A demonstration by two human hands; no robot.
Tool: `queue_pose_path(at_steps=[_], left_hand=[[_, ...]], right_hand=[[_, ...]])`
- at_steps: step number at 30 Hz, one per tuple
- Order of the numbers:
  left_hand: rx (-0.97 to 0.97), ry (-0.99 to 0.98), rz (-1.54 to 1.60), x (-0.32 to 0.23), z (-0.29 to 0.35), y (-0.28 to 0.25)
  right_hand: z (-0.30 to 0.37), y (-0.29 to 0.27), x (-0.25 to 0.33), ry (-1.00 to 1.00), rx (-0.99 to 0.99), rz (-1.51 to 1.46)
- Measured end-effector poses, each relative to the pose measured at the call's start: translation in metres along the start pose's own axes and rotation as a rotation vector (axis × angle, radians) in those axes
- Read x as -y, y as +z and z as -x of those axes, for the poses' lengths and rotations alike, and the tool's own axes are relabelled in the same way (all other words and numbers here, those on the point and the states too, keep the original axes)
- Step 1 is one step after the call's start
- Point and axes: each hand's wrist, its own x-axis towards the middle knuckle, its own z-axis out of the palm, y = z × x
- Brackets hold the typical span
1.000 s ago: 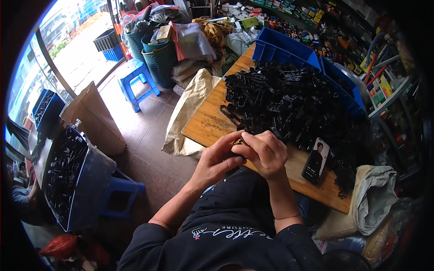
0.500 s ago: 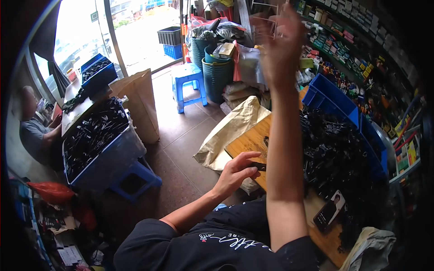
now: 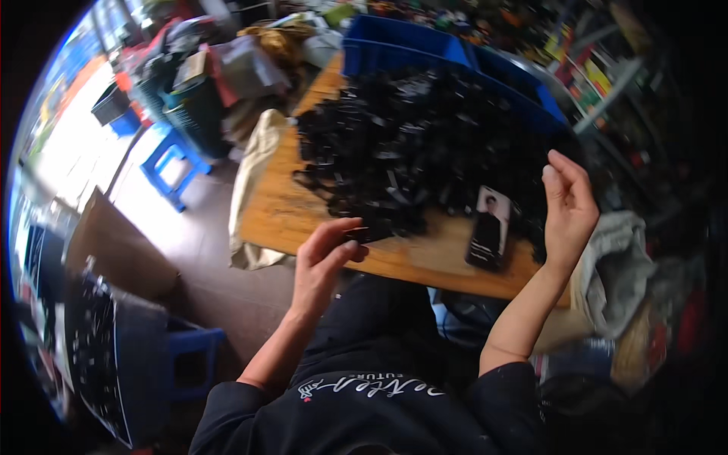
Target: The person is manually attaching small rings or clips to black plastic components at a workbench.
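Observation:
My left hand is over the table's near edge, fingers and thumb closed on a small dark piece whose kind is too blurred to tell. Past it spreads a big heap of small, shiny black pieces on the wooden table. My right hand is raised at the heap's right side, fingers stretched out and nothing visible in them. A phone with a portrait picture on its screen lies between my hands, close to the table's near edge.
Blue plastic bins border the heap's far side. A pale cloth lies right of the table; a beige sack hangs at its left edge. On the left are a blue stool, a cardboard-coloured bag and a tub of black pieces.
My view has swung right, toward the table. My right arm, raised high and far forward before, has come down to the heap's right side. My left hand still holds the dark piece.

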Motion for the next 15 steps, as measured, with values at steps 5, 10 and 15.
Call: queue_pose_path(at_steps=[5, 10, 15], left_hand=[[0.250, -0.144, -0.012, 0.029, -0.011, 0.051], [0.387, -0.293, -0.001, 0.039, -0.002, 0.083], [0.364, -0.307, -0.001, 0.050, 0.002, 0.074]], right_hand=[[0.042, -0.101, -0.031, 0.281, -0.168, 0.135], [0.127, -0.128, -0.092, 0.593, -0.011, 0.459], [0.178, -0.137, -0.130, 0.608, 0.038, 0.589]])
